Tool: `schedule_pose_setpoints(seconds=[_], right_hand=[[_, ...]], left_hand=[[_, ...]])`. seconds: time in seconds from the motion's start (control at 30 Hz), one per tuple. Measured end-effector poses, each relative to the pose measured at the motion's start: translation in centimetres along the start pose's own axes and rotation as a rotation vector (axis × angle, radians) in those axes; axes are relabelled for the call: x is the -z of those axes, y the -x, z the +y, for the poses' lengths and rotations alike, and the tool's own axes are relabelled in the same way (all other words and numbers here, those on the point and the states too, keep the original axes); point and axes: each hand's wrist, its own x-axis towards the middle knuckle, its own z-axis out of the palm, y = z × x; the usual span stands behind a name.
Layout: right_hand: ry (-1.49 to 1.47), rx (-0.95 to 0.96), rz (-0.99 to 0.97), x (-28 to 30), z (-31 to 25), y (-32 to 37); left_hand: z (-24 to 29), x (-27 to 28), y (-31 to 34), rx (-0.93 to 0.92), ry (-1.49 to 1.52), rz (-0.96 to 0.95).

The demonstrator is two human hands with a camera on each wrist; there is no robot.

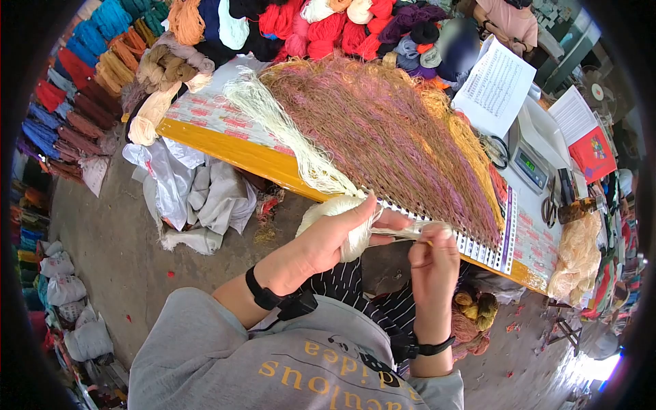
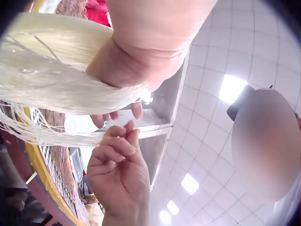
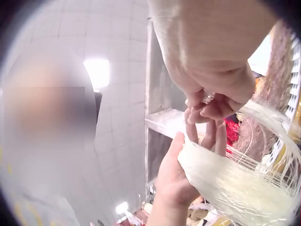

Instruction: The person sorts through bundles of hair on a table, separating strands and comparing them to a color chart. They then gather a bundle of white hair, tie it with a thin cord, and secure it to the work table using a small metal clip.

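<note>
A thick hank of cream yarn (image 1: 357,240) hangs over my left hand (image 1: 321,246), with the thumb on one side and the fingers on the other. My right hand (image 1: 434,260) pinches a thin bunch of its strands just right of the left fingertips. In the right wrist view the hank (image 3: 230,181) spreads wide below the right hand (image 3: 211,66), and both hands' fingertips meet. Behind the hands, a loose cream bundle (image 1: 280,126) trails across the table beside a broad spread of brown and purple strands (image 1: 383,137). These strands run to a white perforated strip (image 1: 482,251) along the table's edge.
The yellow-edged table (image 1: 236,152) lies in front of me. Coloured yarn hanks (image 1: 321,31) are piled at its back. On the right are a digital scale (image 1: 531,164), printed sheets (image 1: 493,85), scissors (image 1: 549,210) and a peach hank (image 1: 577,256). Crumpled sacks (image 1: 212,195) hang below left.
</note>
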Motion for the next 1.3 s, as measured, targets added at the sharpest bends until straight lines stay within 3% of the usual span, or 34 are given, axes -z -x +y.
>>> schedule_pose_setpoints(seconds=[0.07, 0.1, 0.17, 0.33, 0.63, 0.8, 1.23, 1.3], right_hand=[[0.514, -0.058, -0.058, -0.8, 0.4, 0.7], [0.581, -0.065, -0.057, -1.9, 0.6, 0.9], [0.562, -0.055, -0.097, -2.4, 1.6, 0.9], [0.465, -0.088, -0.117, -2.3, 1.6, 0.9], [0.274, -0.059, -0.164, -1.9, 1.3, 1.0], [0.19, -0.114, -0.165, -1.6, 1.1, 1.3], [0.206, -0.105, -0.126, -1.7, 0.7, 1.6], [0.773, -0.217, -0.224, -1.7, -0.2, 1.9]], left_hand=[[-0.6, -0.1, -0.2, -0.097, -0.053, -0.115], [-0.6, -0.3, 0.0, -0.095, -0.053, -0.116], [-0.3, -0.6, 0.5, 0.033, -0.132, -0.152], [-0.5, -0.6, 0.6, 0.021, -0.158, -0.141], [-0.7, 0.1, 0.0, 0.083, 0.145, -0.231], [0.6, -1.2, 0.5, 0.005, 0.105, 0.085], [1.0, 0.0, 0.8, -0.039, 0.102, 0.037], [1.0, 0.1, 0.8, -0.059, 0.002, 0.058]])
